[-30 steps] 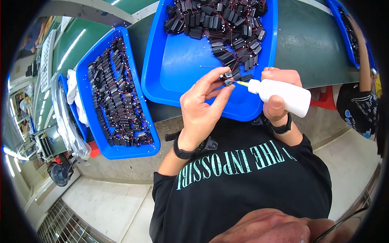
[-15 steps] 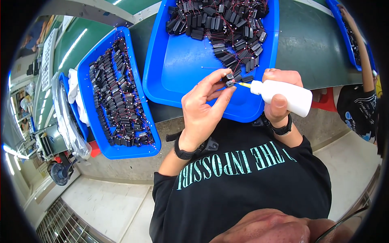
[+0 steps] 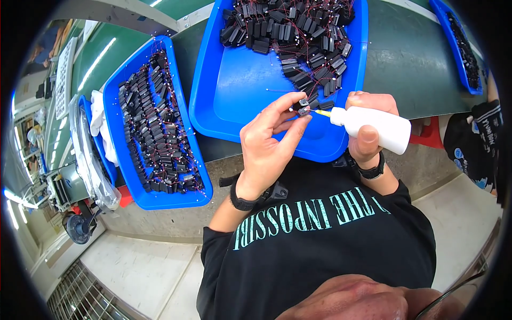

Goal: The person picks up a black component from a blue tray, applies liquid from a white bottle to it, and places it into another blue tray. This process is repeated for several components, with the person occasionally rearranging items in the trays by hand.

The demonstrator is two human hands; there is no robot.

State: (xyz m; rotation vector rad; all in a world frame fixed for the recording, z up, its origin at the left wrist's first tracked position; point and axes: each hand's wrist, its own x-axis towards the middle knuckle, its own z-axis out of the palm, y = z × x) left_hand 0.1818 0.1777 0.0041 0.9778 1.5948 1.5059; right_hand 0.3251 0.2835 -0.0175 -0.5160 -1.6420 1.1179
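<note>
Pinched between the thumb and fingers of my left hand (image 3: pixel 269 133) are small black rectangular parts (image 3: pixel 302 106), their ends turned toward the right. My right hand (image 3: pixel 368 128) is wrapped round a white squeeze bottle (image 3: pixel 381 128) lying nearly level. Its thin yellow nozzle (image 3: pixel 323 112) points left, and the tip is at or very close to the end of the lower black part; I cannot tell whether they touch. Both hands are over the near edge of a large blue tray (image 3: pixel 229 90), where many black parts (image 3: pixel 288 32) with thin red wires are heaped at the far side.
A second blue tray (image 3: pixel 173 200) to the left holds rows of similar wired parts. White cloth (image 3: pixel 97 114) and clear plastic wrap (image 3: pixel 90 165) lie beyond it. Further right are another blue tray (image 3: pixel 458 48) and a person in dark clothes (image 3: pixel 474 144). A green worktop (image 3: pixel 397 69) runs underneath.
The nozzle and the black parts have barely shifted; both hands keep their hold. At the far right, the other person's arm has drawn back from the blue tray.
</note>
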